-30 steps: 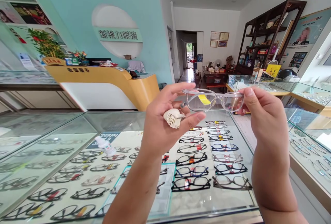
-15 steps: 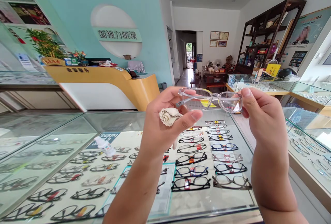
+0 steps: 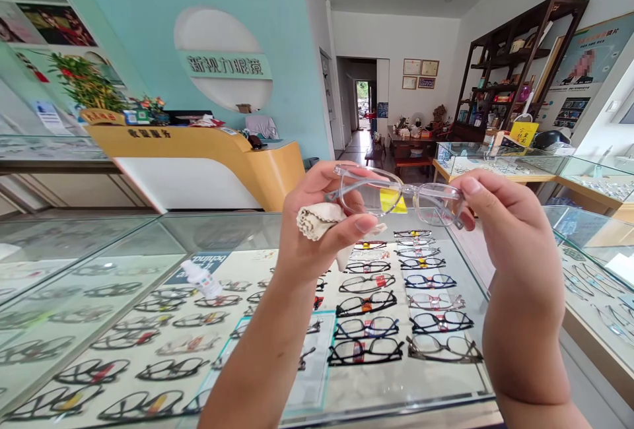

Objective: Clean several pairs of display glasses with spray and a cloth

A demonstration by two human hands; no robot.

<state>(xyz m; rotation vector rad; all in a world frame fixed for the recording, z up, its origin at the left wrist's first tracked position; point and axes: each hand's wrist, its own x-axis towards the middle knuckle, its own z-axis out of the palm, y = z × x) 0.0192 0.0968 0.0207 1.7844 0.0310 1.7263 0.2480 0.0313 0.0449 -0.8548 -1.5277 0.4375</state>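
Clear-framed eyeglasses point(image 3: 410, 189) are held up above the glass display case point(image 3: 238, 220), tilted a little down to the right. My right hand point(image 3: 505, 218) pinches their right end between thumb and fingers. My left hand point(image 3: 317, 244) is closed around a bunched cream cloth point(image 3: 319, 219) with a scalloped edge. Its fingers reach behind the left lens and touch the left end of the frame, while the thumb lies below the rim. A yellow patch point(image 3: 393, 201) shows at the inner edge of the left lens.
Rows of eyeglasses point(image 3: 366, 351) lie inside the case below my hands. A white spray bottle point(image 3: 202, 278) stands on the glass at left. Another display case point(image 3: 594, 264) is at right. Beyond are a yellow-and-white reception counter point(image 3: 198, 171) and a dark wooden shelf point(image 3: 515, 59).
The eyeglasses have tilted, the left end rising slightly and the right end dropping. My left hand has shifted slightly left and up, and more of the cloth shows below its thumb.
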